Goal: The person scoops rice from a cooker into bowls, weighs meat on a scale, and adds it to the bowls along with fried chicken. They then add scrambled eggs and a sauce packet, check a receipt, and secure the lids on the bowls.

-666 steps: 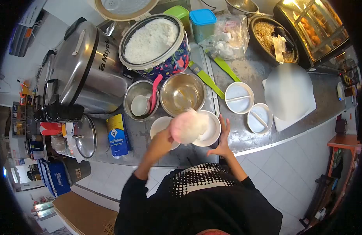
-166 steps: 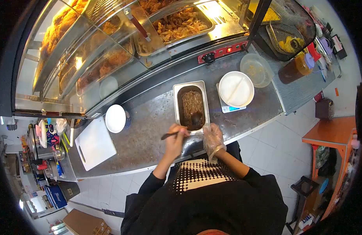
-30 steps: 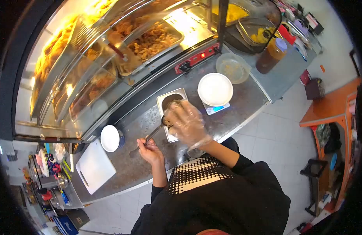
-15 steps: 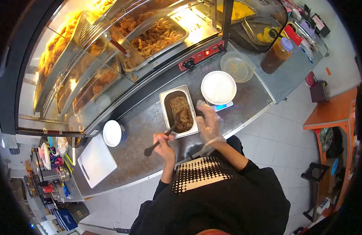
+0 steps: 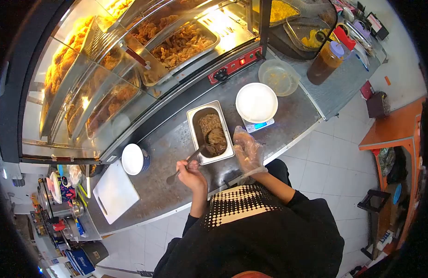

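Note:
My left hand [image 5: 190, 172] grips the handle of a long dark spoon [image 5: 186, 162] whose bowl rests in a rectangular steel pan [image 5: 193, 131] of brown saucy food on the steel counter. My right hand [image 5: 247, 150], in a clear plastic glove, hovers with fingers spread just right of the pan's near corner and holds nothing. A white plate [image 5: 256, 102] sits on a small digital scale [image 5: 260, 125] just beyond the pan to the right.
A heated glass display case [image 5: 130, 60] with fried food runs along the back. A clear plastic bowl [image 5: 278, 77] and a brown sauce jar [image 5: 323, 64] stand at the right. A white cutting board [image 5: 115, 191] and a small white plate [image 5: 132, 158] lie to the left.
My left hand slid slightly left and back with the spoon, its bowl still in the pan. My gloved right hand came down off the pan to its right side.

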A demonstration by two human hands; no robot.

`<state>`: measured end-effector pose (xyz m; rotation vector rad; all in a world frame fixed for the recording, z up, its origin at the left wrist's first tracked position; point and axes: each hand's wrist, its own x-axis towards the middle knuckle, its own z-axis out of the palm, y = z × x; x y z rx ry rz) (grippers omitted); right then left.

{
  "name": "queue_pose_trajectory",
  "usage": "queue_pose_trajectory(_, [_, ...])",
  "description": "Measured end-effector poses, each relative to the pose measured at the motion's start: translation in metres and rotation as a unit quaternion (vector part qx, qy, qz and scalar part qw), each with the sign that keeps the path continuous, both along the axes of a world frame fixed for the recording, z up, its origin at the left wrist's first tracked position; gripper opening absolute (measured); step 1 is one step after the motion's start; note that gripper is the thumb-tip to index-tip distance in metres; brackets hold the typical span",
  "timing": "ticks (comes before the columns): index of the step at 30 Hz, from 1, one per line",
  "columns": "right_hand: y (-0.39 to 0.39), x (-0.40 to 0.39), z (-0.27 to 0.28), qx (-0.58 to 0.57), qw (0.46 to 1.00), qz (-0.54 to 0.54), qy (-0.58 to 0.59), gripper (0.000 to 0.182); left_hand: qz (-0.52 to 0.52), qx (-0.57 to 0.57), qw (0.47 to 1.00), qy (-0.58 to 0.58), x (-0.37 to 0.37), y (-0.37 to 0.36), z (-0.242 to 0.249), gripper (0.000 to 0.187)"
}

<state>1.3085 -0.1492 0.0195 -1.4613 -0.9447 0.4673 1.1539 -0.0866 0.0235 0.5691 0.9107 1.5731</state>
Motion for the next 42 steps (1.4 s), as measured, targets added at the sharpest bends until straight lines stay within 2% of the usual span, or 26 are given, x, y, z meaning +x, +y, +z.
queue_pose_trajectory(3, [0.000,-0.001,-0.005,-0.012,0.999,-0.013,-0.042,0.026,0.034,-0.077,0.992,-0.098,-0.015,0.013,-0.013,0.021])
queue_pose_trajectory(4, [-0.001,0.000,-0.002,-0.015,0.999,-0.010,-0.051,0.027,-0.008,-0.091,0.987,-0.131,-0.028,0.017,-0.024,0.021])
queue_pose_trajectory(7, [-0.003,0.003,0.011,-0.009,0.990,0.017,-0.141,0.028,-0.034,-0.063,0.981,-0.179,-0.038,0.027,-0.032,0.020])
queue_pose_trajectory(8, [-0.003,0.003,0.013,-0.006,0.983,0.030,-0.181,0.029,-0.053,-0.044,0.980,-0.185,-0.035,0.027,-0.025,0.020])
queue_pose_trajectory(11, [-0.004,0.003,0.009,0.055,0.982,0.076,-0.164,0.028,-0.067,-0.022,0.982,-0.173,-0.025,0.035,-0.012,0.020])
queue_pose_trajectory(16, [-0.006,0.007,0.003,0.073,0.978,0.089,-0.177,0.016,-0.135,-0.042,0.970,-0.196,0.017,0.047,0.016,0.020])
queue_pose_trajectory(19, [-0.013,0.012,-0.003,0.078,0.982,0.063,-0.161,0.014,-0.169,-0.018,0.981,-0.096,0.054,0.046,0.033,0.021])
queue_pose_trajectory(22, [-0.020,0.024,0.007,0.107,0.972,-0.014,-0.208,0.014,-0.245,0.080,0.966,0.031,0.088,0.035,0.041,0.024])
queue_pose_trajectory(23, [-0.022,0.027,0.007,0.098,0.974,-0.041,-0.201,0.014,-0.272,0.107,0.950,0.112,0.095,0.029,0.042,0.029])
queue_pose_trajectory(25, [-0.026,0.034,0.002,0.081,0.975,-0.095,-0.185,0.014,-0.311,0.278,0.875,0.245,0.107,0.024,0.029,0.018])
queue_pose_trajectory(27, [-0.028,0.040,-0.004,0.088,0.972,-0.132,-0.173,0.010,-0.362,0.477,0.703,0.384,0.111,0.023,0.040,0.002])
queue_pose_trajectory(28, [-0.030,0.044,-0.007,0.083,0.970,-0.144,-0.176,0.009,-0.435,0.472,0.661,0.389,0.113,0.019,0.049,0.015])
queue_pose_trajectory(31, [-0.033,0.051,-0.004,0.082,0.966,-0.180,-0.168,0.007,-0.427,0.444,0.681,0.397,0.111,0.018,0.046,0.017])
queue_pose_trajectory(32, [-0.035,0.051,-0.006,0.081,0.966,-0.190,-0.156,0.006,-0.377,0.451,0.708,0.391,0.111,0.021,0.046,0.008])
queue_pose_trajectory(34, [-0.037,0.051,-0.006,0.074,0.968,-0.198,-0.134,0.006,-0.344,0.438,0.751,0.353,0.115,0.025,0.048,0.003])
queue_pose_trajectory(35, [-0.037,0.051,-0.006,0.069,0.970,-0.198,-0.123,0.005,-0.325,0.431,0.772,0.334,0.116,0.026,0.049,0.005])
queue_pose_trajectory(36, [-0.037,0.051,-0.006,0.064,0.972,-0.196,-0.112,0.005,-0.343,0.395,0.787,0.327,0.118,0.023,0.046,0.017])
queue_pose_trajectory(39, [-0.031,0.046,-0.008,0.068,0.976,-0.187,-0.084,0.004,-0.364,0.389,0.745,0.400,0.121,0.022,0.043,0.022])
queue_pose_trajectory(40, [-0.031,0.044,-0.009,0.059,0.978,-0.179,-0.092,0.004,-0.359,0.369,0.756,0.405,0.119,0.023,0.045,0.025])
queue_pose_trajectory(42, [-0.031,0.040,-0.011,0.042,0.979,-0.165,-0.108,0.004,-0.293,0.340,0.835,0.319,0.108,0.030,0.047,0.024])
